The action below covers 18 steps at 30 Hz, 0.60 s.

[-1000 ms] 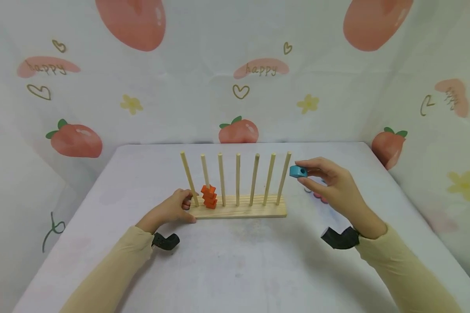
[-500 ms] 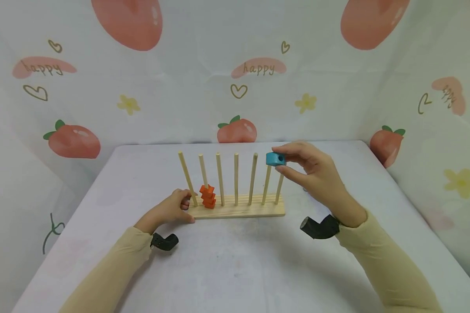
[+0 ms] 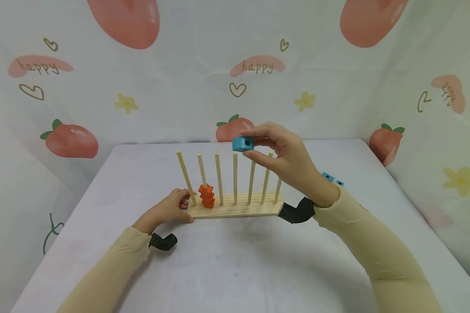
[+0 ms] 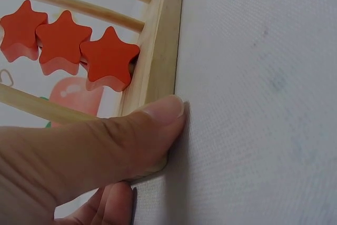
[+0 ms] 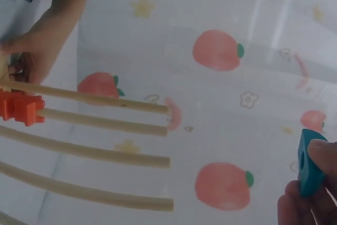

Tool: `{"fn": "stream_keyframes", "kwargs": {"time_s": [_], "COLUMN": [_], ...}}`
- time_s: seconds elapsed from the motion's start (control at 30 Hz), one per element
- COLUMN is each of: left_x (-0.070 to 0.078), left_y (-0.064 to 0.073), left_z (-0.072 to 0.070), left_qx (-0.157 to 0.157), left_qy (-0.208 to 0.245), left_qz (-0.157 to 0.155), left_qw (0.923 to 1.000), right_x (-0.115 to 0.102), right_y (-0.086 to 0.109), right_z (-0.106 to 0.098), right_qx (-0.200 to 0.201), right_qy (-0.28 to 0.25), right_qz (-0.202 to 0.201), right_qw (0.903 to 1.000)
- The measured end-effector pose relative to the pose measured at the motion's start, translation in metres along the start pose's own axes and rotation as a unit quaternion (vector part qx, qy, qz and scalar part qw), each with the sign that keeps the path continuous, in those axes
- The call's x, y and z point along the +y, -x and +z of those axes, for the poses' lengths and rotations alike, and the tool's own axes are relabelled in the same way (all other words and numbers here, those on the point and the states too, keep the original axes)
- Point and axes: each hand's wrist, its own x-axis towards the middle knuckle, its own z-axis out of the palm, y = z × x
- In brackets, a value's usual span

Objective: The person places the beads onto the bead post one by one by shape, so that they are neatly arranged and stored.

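In the right wrist view and the head view I have the blue block (image 3: 240, 144) pinched by the thumb and fingertips of my right hand (image 3: 286, 153), above the rods (image 3: 235, 178); I can't tell whether its hole lines up with any tip, so lowering it askew could catch an edge and twist it free. My left hand (image 3: 170, 208) grips the left end of the wooden base (image 3: 235, 211); slack there could let it slide on the table (image 3: 235, 256), jolting the stacked orange stars (image 3: 206, 196).
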Motion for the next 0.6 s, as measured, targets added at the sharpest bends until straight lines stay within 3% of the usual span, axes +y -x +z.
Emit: {"fn": "stream_keyframes", "kwargs": {"time_s": [0.2,0.47,0.6], "left_x": [0.000,0.000,0.000], "left_y": [0.000,0.000,0.000], "left_z": [0.001,0.001,0.000], "left_qx": [0.001,0.002,0.002], "left_qy": [0.002,0.000,-0.001], "left_qz": [0.004,0.012,0.017], "left_qw": [1.0000,0.9999,0.9999], "right_x": [0.007,0.022,0.030], "right_y": [-0.012,-0.023,-0.024], "right_z": [0.010,0.018,0.022], "right_qx": [-0.020,-0.053,-0.059], "right_qy": [-0.003,-0.035,-0.025], "right_qz": [0.030,0.026,0.037], "right_qw": [0.9993,0.9976,0.9973]}}
